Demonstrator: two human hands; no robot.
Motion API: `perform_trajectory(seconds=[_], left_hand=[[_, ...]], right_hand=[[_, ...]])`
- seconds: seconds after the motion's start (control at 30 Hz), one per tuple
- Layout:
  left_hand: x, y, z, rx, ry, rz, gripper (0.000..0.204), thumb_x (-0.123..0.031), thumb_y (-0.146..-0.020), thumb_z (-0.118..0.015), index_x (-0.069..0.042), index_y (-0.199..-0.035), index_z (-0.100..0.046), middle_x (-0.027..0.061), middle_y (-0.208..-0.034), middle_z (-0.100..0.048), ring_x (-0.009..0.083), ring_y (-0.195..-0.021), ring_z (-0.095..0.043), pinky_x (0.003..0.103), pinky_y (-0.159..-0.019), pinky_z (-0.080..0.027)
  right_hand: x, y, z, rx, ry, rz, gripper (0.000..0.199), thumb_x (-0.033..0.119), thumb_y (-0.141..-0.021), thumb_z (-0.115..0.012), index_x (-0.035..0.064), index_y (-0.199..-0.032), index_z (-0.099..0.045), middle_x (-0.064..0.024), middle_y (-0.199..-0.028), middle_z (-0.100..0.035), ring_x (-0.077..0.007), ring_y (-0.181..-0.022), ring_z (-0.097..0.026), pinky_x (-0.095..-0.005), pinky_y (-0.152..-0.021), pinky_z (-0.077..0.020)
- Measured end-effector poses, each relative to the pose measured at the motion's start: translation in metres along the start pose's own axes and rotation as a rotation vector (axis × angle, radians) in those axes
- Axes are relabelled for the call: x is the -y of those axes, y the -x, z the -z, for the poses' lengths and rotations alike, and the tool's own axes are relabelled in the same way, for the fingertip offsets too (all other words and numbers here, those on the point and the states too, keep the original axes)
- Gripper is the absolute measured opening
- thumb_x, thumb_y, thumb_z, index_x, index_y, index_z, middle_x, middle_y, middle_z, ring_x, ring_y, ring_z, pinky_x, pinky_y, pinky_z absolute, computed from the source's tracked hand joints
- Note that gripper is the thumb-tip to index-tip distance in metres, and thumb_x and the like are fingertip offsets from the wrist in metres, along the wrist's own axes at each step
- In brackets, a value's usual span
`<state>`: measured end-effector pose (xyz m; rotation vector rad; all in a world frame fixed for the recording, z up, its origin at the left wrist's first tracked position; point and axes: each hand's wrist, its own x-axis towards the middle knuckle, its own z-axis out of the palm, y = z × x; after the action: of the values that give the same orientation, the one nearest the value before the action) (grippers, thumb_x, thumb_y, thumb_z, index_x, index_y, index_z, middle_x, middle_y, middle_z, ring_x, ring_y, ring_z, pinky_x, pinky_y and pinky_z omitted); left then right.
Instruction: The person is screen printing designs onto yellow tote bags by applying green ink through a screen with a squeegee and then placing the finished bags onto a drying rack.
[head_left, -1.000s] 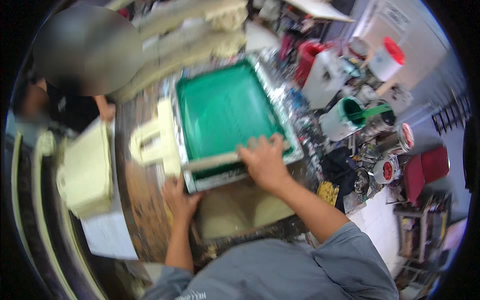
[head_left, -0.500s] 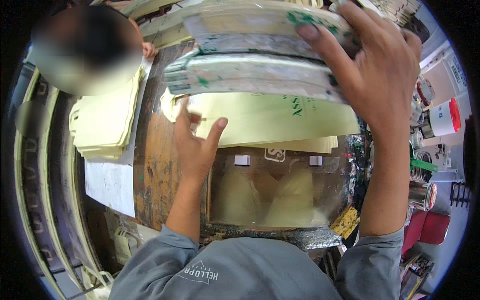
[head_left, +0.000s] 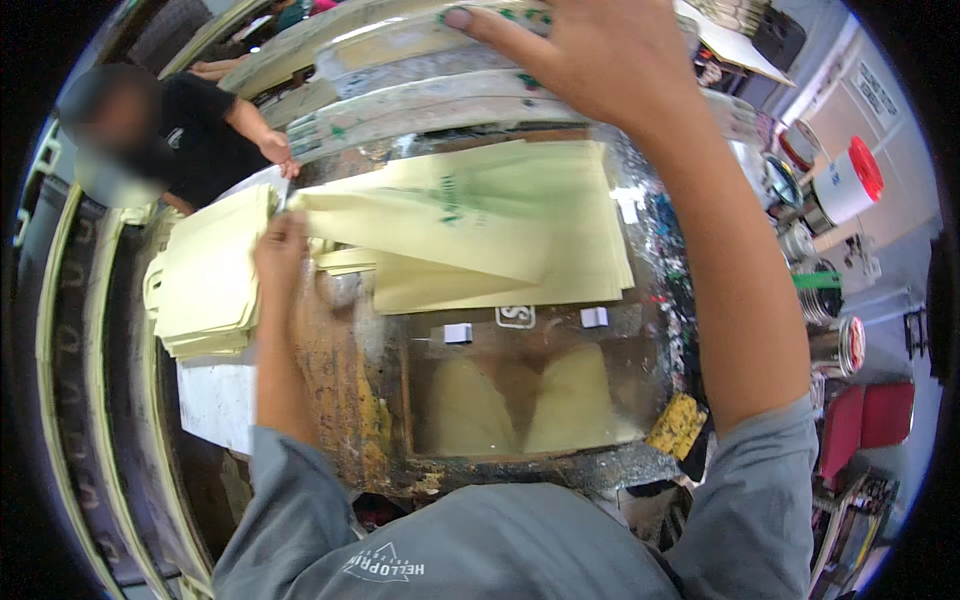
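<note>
Workshop clutter lines the right side, where a white wall (head_left: pixel 850 95) rises behind a white bucket (head_left: pixel 848 190) with a red rim and a red chair (head_left: pixel 885 415). Across the middle spreads the wooden bench (head_left: pixel 340 400), scuffed and ink-spattered. Beyond its left corner a co-worker (head_left: pixel 200 130) in black reaches one hand (head_left: pixel 277 148) toward the bags; half a second ago only part of that arm showed.

Along the far side, the ink-marked frame (head_left: pixel 430 105) stands raised. One second ago it lay flat, its green-inked inside facing up, with the right hand on a bar across it; half a second ago it was already lifted. The right hand (head_left: pixel 610 60) is over it, thumb stretched out, the other fingers cut off by the upper edge, so I cannot tell whether they grip.

Flat pale-yellow bags (head_left: pixel 585 240) lie mid-bench, and on top of them is the printed bag (head_left: pixel 420 240), slanted and partly raised. Its left end is pinched in the fingers of the left hand (head_left: pixel 280 250), which were spread apart half a second ago. Just left sits a bag stack (head_left: pixel 210 265).

Smaller still are a yellow sponge (head_left: pixel 678 425) near the right corner and two white tabs (head_left: pixel 458 333) before the bags.
</note>
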<state>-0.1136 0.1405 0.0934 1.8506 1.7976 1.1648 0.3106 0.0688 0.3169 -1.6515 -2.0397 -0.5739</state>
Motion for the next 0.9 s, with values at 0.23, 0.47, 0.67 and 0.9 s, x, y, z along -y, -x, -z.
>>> perform_trajectory(seconds=[0.23,0.47,0.67,0.9], left_hand=[[0.077,-0.078,0.212,-0.019,-0.136,-0.083,0.039,-0.032,-0.106,-0.071,0.002,-0.124,-0.076,0.0023,-0.083,-0.07,0.0073,-0.068,-0.06,0.026,-0.062,-0.052],[0.132,-0.079,0.252,-0.457,-1.219,-0.159,0.06,-0.039,-0.107,-0.062,0.005,-0.148,-0.056,0.0277,-0.126,-0.071,0.0429,-0.115,-0.068,0.05,-0.103,-0.052],[-0.11,0.162,-0.122,0.759,-0.414,-0.37,0.075,-0.055,-0.089,-0.079,0.006,-0.131,-0.065,0.0313,-0.144,-0.057,0.0493,-0.127,-0.055,0.057,-0.111,-0.042],[-0.155,0.208,-0.198,0.636,-0.435,-0.665,0.108,-0.084,-0.085,-0.059,-0.019,-0.168,-0.036,0.0198,-0.175,-0.024,0.0498,-0.161,-0.015,0.073,-0.126,-0.009]], right_hand=[[-0.002,0.007,0.0,-0.046,0.003,0.031,0.075,0.07,-0.105,-0.041,0.0044,-0.093,-0.076,-0.0089,-0.07,-0.066,-0.0235,-0.072,-0.064,-0.0538,-0.098,-0.0447],[-0.011,-0.002,0.015,0.066,-0.166,0.067,0.078,0.072,-0.107,-0.035,0.007,-0.086,-0.072,-0.0063,-0.07,-0.065,-0.0208,-0.074,-0.065,-0.0588,-0.11,-0.0435],[0.005,-0.017,0.011,0.217,-0.141,-0.017,0.08,0.074,-0.108,-0.027,0.012,-0.075,-0.066,-0.0054,-0.075,-0.064,-0.014,-0.071,-0.059,-0.0441,-0.079,-0.0534],[-0.006,-0.005,0.033,0.301,-0.198,0.023,0.082,0.071,-0.11,-0.03,0.0121,-0.062,-0.063,0.0008,-0.061,-0.056,-0.0121,-0.058,-0.052,-0.0334,-0.059,-0.0511]])
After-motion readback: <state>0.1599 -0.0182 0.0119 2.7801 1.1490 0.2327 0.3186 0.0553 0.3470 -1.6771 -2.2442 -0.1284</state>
